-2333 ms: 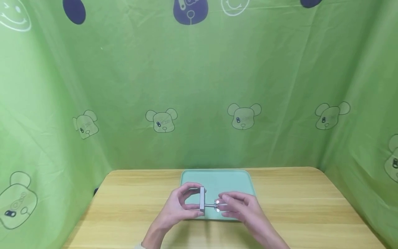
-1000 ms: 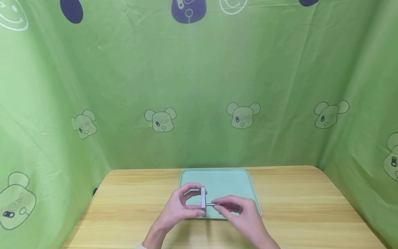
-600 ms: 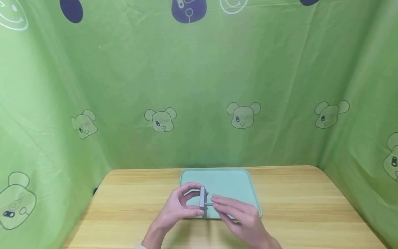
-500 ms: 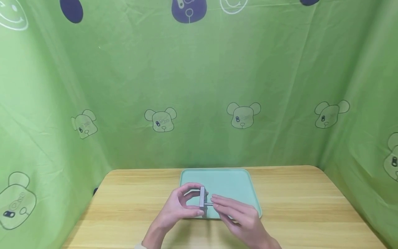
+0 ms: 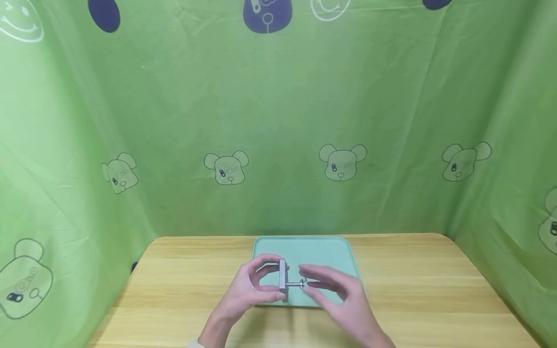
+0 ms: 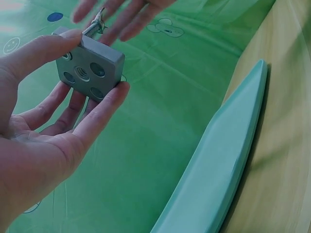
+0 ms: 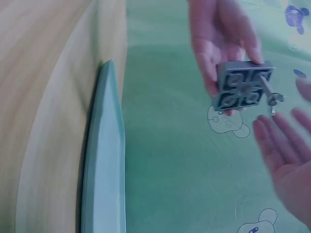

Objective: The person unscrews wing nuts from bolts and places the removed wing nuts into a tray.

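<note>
My left hand [image 5: 248, 290] grips a square grey metal block [image 6: 88, 59] by its edges, thumb on one side and fingertips on the other. The left wrist view shows round holes in one face, the middle one threaded; the right wrist view shows a recessed, ribbed face [image 7: 244, 88]. From that ribbed face, near a corner, a threaded wing screw [image 7: 267, 87] sticks out toward the right. Around its winged end [image 5: 303, 283], my right hand [image 5: 348, 299] holds thumb and fingers spread; in the right wrist view its fingertips [image 7: 262, 125] are just short of the wings.
Below the hands a mint-green tray [image 5: 317, 251] lies on the light wooden table [image 5: 413, 280]. A green cloth [image 5: 283, 193] with bear prints encloses the back and both sides.
The right hand pinched the screw's end a second ago, then lay straight-fingered over it; now its fingers have spread apart and the winged end shows. The left hand keeps its grip in place.
</note>
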Action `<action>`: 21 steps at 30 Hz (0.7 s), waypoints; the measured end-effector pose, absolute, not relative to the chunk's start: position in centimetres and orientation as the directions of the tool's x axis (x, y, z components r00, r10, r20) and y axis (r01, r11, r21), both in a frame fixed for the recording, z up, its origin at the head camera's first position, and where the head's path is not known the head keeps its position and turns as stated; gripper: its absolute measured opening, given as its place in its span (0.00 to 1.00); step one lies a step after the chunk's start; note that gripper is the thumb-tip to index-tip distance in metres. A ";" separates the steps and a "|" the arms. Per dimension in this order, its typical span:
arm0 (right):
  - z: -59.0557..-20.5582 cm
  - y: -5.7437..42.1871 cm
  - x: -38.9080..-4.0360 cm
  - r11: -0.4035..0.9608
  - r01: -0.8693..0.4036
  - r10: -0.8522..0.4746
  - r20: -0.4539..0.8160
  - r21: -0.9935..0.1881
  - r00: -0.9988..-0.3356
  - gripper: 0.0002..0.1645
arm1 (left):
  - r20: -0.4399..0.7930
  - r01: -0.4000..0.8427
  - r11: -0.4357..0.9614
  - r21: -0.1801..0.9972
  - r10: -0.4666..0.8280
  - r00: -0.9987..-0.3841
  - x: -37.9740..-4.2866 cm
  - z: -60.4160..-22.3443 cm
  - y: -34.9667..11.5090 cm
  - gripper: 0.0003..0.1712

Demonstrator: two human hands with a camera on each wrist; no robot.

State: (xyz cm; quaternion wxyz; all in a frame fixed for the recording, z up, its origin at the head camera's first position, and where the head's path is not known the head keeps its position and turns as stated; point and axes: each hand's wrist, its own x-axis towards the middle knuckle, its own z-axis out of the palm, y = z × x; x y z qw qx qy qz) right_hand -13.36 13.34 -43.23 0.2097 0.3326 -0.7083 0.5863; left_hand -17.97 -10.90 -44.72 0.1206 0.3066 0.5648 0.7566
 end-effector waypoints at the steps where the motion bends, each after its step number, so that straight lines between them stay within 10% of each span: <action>1: -43.1 13.5 -13.3 0.066 -0.627 -0.207 0.604 -0.776 -0.770 0.22 | 0.323 0.161 -0.331 0.930 0.528 -0.785 -17.9 -44.7 -10.9 0.38; 7: -42.7 14.1 -13.4 -0.065 -0.158 -0.196 0.168 -0.985 -0.966 0.21 | 0.315 0.179 -0.294 0.939 0.524 -0.791 -17.8 -44.6 -10.7 0.38; 21: -43.3 14.4 -13.9 -0.159 0.194 -0.398 -0.117 -0.968 -0.910 0.19 | 0.353 0.252 -0.255 0.934 0.532 -0.769 -17.8 -44.7 -10.6 0.37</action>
